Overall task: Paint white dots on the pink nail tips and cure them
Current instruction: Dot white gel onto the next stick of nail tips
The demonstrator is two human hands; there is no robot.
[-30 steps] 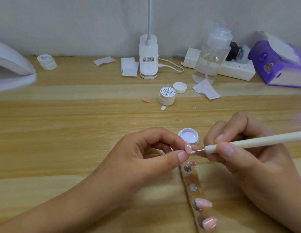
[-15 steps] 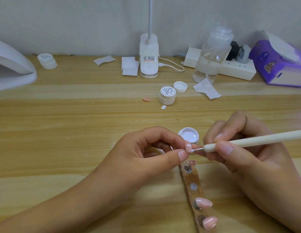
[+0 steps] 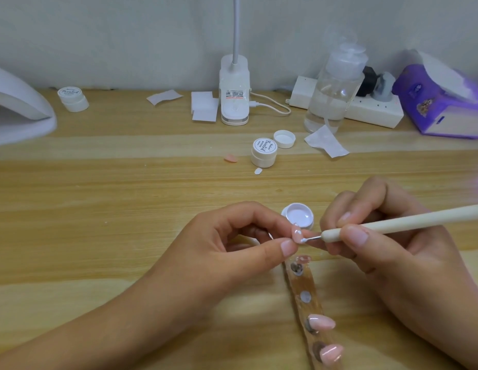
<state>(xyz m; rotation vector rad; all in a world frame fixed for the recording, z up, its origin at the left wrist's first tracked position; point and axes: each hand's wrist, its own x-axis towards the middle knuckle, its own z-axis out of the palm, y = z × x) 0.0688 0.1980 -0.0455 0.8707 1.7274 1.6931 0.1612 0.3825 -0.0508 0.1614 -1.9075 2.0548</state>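
Note:
My left hand [image 3: 227, 244] pinches a pink nail tip [image 3: 297, 235] between thumb and forefinger. White dots show on the tip. My right hand [image 3: 387, 249] grips a cream dotting pen [image 3: 408, 221], and the pen's metal point touches the lower edge of the pinched tip. Just behind stands an open pot of white gel [image 3: 298, 216]. Below the hands lies a wooden strip [image 3: 304, 284] with pink nail tips [image 3: 322, 322] stuck on it. The white curing lamp [image 3: 19, 108] sits at the far left edge.
A closed white jar [image 3: 264, 152] and a loose lid [image 3: 284, 138] stand mid-table, a stray pink tip [image 3: 230, 158] beside them. Along the wall are a desk lamp base [image 3: 234, 97], a clear bottle [image 3: 334, 94], a power strip [image 3: 371, 110], a purple tissue box [image 3: 443, 102] and another jar [image 3: 72, 98].
The pen's point has shifted down to the lower edge of the pinched tip, and a new white dot shows there. My left hand holds almost still.

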